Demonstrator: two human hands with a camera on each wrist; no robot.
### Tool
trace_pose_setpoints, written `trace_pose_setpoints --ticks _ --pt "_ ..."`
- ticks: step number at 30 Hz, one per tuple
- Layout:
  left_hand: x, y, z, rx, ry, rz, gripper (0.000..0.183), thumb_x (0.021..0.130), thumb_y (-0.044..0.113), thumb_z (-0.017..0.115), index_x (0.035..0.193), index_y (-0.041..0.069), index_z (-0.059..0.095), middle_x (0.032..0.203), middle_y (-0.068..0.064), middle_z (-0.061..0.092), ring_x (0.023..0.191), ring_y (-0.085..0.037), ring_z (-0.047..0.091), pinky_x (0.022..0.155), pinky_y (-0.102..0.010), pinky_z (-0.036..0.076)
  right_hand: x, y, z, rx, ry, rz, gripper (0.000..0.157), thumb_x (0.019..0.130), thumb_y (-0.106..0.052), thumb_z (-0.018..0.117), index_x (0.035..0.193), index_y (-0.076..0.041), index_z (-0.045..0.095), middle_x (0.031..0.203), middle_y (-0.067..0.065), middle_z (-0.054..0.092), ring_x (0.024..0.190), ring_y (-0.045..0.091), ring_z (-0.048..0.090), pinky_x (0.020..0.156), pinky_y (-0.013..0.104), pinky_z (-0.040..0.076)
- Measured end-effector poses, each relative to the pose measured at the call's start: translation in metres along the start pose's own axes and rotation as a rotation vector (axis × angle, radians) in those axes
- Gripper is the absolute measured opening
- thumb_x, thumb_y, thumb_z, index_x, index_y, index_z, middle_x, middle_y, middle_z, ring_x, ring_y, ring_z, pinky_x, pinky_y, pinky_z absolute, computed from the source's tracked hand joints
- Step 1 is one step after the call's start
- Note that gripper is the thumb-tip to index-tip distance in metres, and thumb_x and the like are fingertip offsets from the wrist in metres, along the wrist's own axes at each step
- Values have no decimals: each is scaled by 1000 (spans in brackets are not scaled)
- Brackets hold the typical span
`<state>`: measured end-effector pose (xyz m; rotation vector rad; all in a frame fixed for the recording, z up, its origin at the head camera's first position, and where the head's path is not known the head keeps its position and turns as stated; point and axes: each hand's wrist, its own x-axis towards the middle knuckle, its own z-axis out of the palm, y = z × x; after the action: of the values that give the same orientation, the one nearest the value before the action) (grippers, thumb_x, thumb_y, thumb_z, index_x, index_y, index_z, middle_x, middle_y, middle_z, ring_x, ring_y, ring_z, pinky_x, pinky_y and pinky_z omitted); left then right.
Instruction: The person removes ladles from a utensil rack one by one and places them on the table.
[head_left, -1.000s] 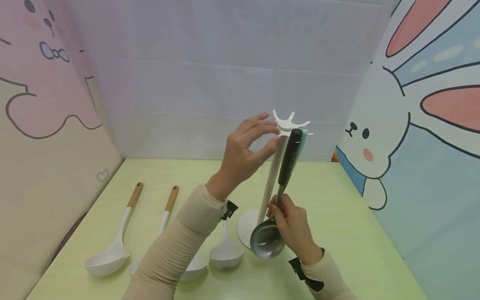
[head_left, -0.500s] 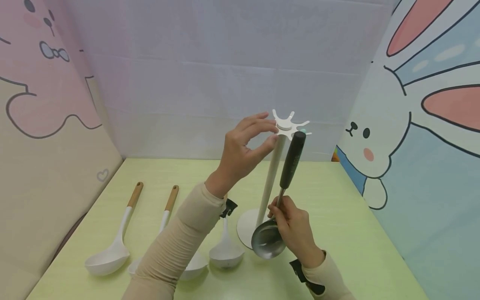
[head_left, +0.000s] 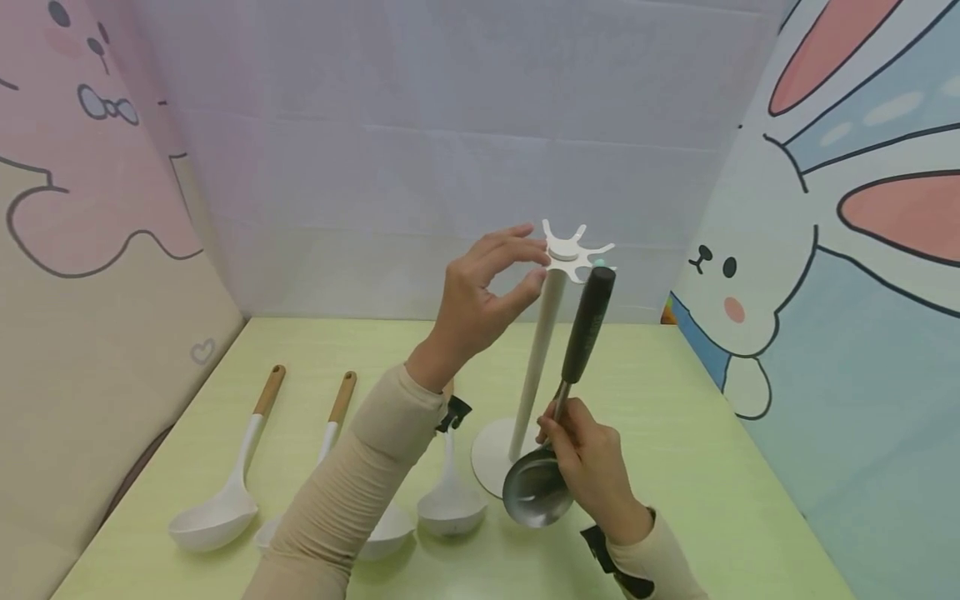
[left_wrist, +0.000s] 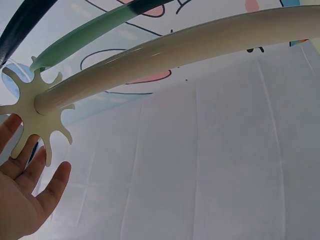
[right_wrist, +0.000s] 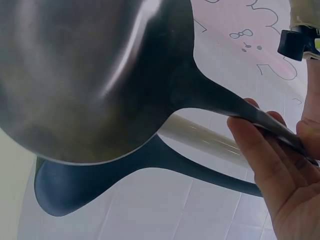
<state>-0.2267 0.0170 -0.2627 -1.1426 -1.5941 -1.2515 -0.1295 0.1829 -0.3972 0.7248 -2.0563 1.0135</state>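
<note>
My right hand (head_left: 596, 467) grips a metal ladle (head_left: 538, 492) by its thin neck, just above the bowl. The ladle's black handle (head_left: 588, 329) points up beside a white utensil stand (head_left: 538, 358). At the stand's top, my left hand (head_left: 480, 296) pinches the edge of the pronged hook ring (head_left: 566, 257); its fingers lie among the prongs in the left wrist view. A utensil with a green handle (left_wrist: 85, 42) hangs from one prong. Its dark head (right_wrist: 75, 187) shows behind the ladle in the right wrist view, mostly hidden in the head view.
White ladles with wooden handles lie on the table to the left, among them a far-left ladle (head_left: 217, 518) and one near the stand's round base (head_left: 491, 454). My left sleeve (head_left: 367, 492) covers parts of others. Printed cloth walls surround the pale green table (head_left: 712, 467).
My right hand has drawn the metal ladle slightly down and right, its handle now apart from the prongs. The stand's top has shifted slightly left with my left hand.
</note>
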Motion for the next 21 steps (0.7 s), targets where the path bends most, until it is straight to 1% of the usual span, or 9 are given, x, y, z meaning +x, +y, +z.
trace_pose_setpoints --ticks 6,12,13,21 --pt "0 -3 0 -7 -6 3 11 87 4 66 94 -3 72 104 -20 72 118 -31 61 104 -32 45 -2 1 -6 8 3 7 27 80 15 71 91 -5 57 70 -2 68 59 11 66 56 19 54" --pt "0 -5 1 -16 -5 -10 13 88 6 64 93 -2 72 105 -18 73 117 -30 62 103 -33 46 -6 2 -15 -1 -5 28 26 81 16 70 91 -5 57 70 -3 68 60 9 66 55 19 54" --pt "0 -5 -1 -20 -5 -10 13 88 7 63 93 -2 72 105 -18 73 117 -30 62 103 -33 46 -6 0 -16 -7 -7 35 26 81 16 69 91 -5 57 70 -2 68 60 9 66 56 18 54" --pt "0 -8 -2 -28 -6 6 12 88 5 63 93 -2 72 104 -18 73 117 -31 62 103 -34 46 -5 3 -33 -70 -11 67 25 82 16 69 90 -4 57 71 -3 68 61 8 66 57 17 53"
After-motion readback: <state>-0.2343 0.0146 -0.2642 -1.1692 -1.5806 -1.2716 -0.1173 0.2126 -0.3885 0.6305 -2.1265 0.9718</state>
